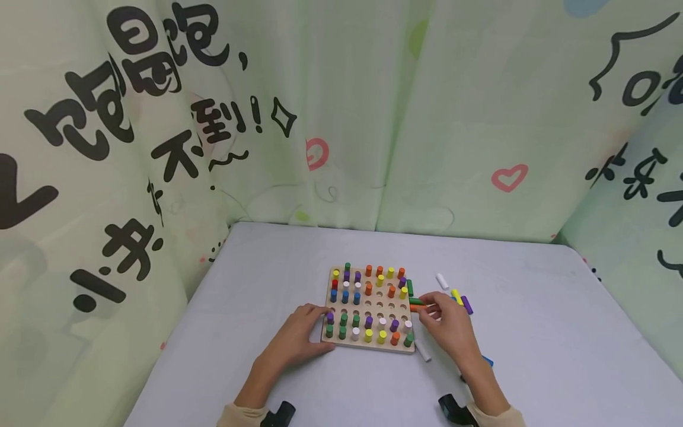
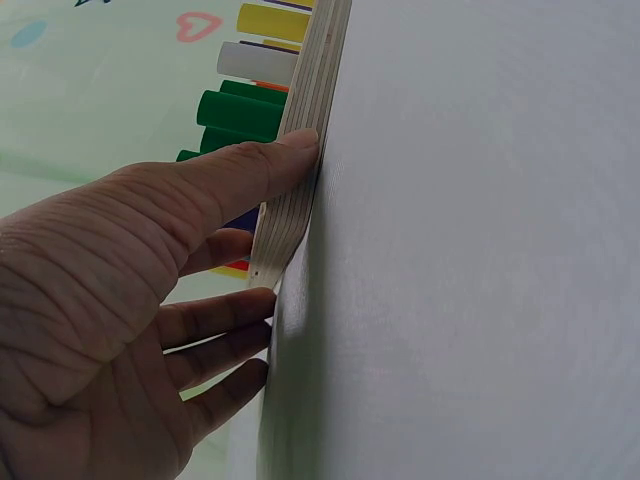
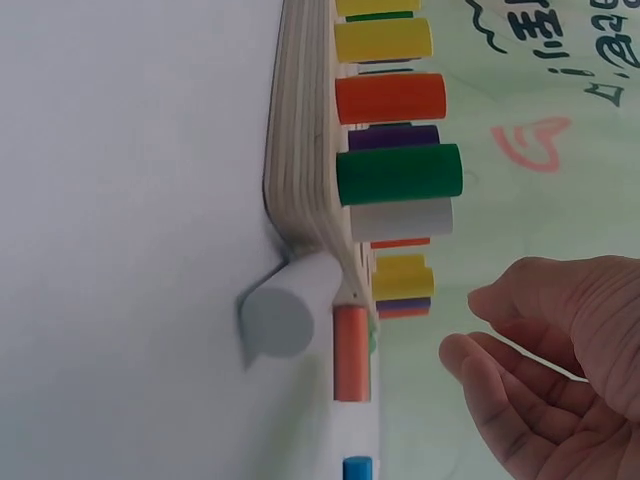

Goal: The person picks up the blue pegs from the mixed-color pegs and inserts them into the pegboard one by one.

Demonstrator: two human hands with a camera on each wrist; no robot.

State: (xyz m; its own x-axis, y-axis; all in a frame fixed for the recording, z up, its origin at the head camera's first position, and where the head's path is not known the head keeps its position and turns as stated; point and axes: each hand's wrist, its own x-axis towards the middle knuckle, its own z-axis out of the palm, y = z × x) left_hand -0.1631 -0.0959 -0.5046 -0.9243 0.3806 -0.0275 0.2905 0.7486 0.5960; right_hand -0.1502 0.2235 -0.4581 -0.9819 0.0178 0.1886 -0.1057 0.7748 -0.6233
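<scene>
While the left hand grips the pale, multicolour-pegged wooden board, the right hand curves, empty.

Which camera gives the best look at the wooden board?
The head view: nearly the whole wooden board shows from above, with pegs and holes. The left wrist view shows only its edge, touched by the left hand, and pegs; the right wrist view, an edge, a corner and pegs.
</scene>
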